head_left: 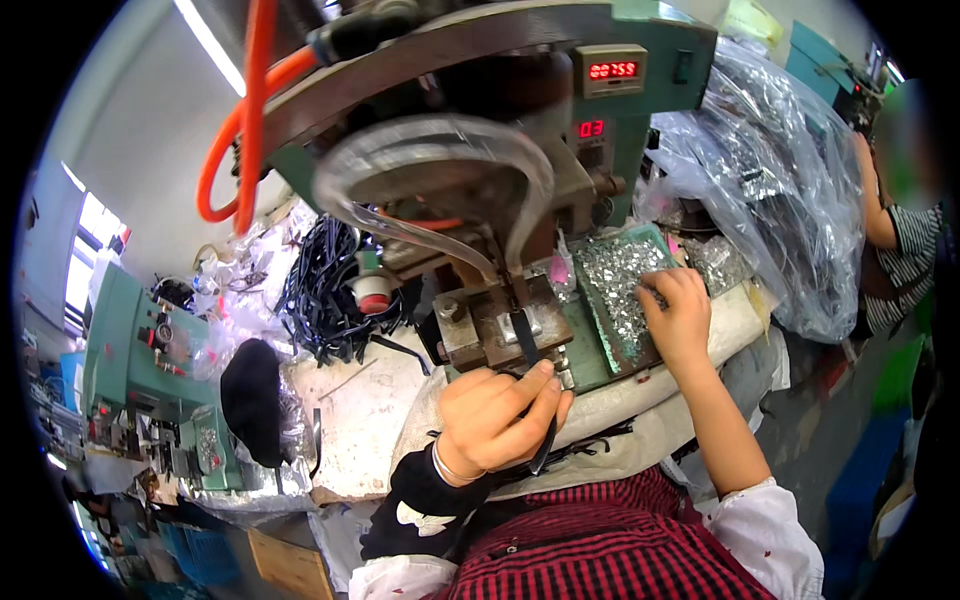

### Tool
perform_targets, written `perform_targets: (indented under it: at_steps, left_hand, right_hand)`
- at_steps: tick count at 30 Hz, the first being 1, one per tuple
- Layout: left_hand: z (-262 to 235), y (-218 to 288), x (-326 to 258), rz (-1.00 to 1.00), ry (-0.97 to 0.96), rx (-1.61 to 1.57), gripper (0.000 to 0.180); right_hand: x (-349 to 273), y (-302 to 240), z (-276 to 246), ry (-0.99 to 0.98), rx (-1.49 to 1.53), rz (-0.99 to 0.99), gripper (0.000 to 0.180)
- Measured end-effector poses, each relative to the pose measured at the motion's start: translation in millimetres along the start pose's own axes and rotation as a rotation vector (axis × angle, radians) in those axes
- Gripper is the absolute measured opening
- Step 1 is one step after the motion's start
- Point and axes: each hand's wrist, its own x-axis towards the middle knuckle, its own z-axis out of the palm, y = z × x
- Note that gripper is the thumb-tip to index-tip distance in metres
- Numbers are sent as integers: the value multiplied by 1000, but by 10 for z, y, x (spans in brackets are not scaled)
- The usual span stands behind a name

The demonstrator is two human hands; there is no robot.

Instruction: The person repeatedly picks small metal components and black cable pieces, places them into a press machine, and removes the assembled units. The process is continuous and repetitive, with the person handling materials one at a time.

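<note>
A green press machine (pixel 520 130) stands on the bench, and everything else sits around it. At the foot of the machine is a metal die block (pixel 500 325), and a narrow black strap (pixel 527 340) lies across that block, running down toward the person. The left hand (pixel 500 420) is just below the block, fingers pinched together on the lower part of the strap, thumb on top pressing it against the forefinger. A thin bracelet (pixel 445 468) circles that wrist, above a black sleeve.

To the right of the block, still at the machine's base, is a green tray (pixel 600 340) full of small shiny metal pieces (pixel 620 270). The right hand (pixel 680 315) rests on the tray's near right corner, fingers curled down into the pieces; whether it has one pinched I cannot tell, as the fingertips are hidden.

Left of the machine's base lies a heap of black straps (pixel 325 290), and an orange hose (pixel 245 120) loops up the machine's left side. Right of the machine, a big clear plastic bag (pixel 780 190) bulges with more parts. Beyond the bag, another person's arm in a striped sleeve (pixel 905 265) shows at the edge. Far to the left of the machine stands a second green machine (pixel 130 350).
</note>
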Motion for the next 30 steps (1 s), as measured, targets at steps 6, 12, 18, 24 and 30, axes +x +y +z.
perform_targets:
  at_steps: [6,12,18,24,30]
  left_hand:
    - [-128,160,-45,-156,-31,-21,26]
    - [-877,51,-695,-565,45,414,19]
    - [-883,-1030,-1174,-393,-517,436,9]
    - [-509,-1315,-1804,-406,-713,567,9]
    - [-703,-941,-1584,-919,-158,415,13]
  right_hand:
    - [69,-128,201,-6,-45,-96,10]
    - [-3,-149,69,85,192,59,7]
    - [127,-297,139,95,327,90,7]
    - [0,-282,-7,73,314,186,10]
    - [-416,-109,-388,42,576,505,12]
